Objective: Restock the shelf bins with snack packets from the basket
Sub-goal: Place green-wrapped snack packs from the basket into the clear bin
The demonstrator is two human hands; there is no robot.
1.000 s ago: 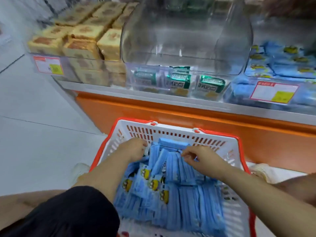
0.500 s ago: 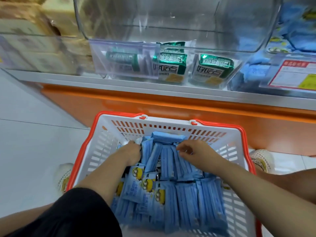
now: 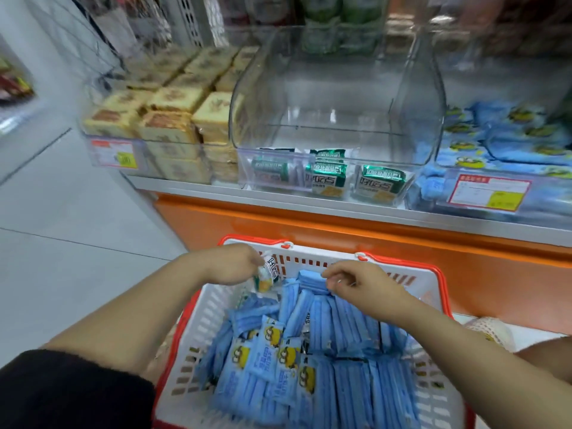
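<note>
A white basket with a red rim [image 3: 411,275] stands on the floor below the shelf, filled with several blue snack packets [image 3: 325,360]. My left hand [image 3: 229,267] is raised over the basket's far left corner and grips a small white-and-green packet [image 3: 266,275]. My right hand [image 3: 356,283] hovers over the far end of the blue pile, fingers curled and pinching the top edge of a blue packet [image 3: 311,278]. Above, a clear shelf bin [image 3: 337,128] is mostly bare, with three green packets [image 3: 326,178] at its front.
To the left of the clear bin, a bin holds stacked yellow cake packs [image 3: 167,128]. A bin of blue packets [image 3: 507,140] with a red price tag [image 3: 490,191] sits to the right. The orange shelf base [image 3: 371,243] runs behind the basket. Grey floor lies on the left.
My left hand has come up out of the blue pile holding a white-and-green packet. My right hand lifted slightly toward the basket's far end. The view tilted up toward the shelf.
</note>
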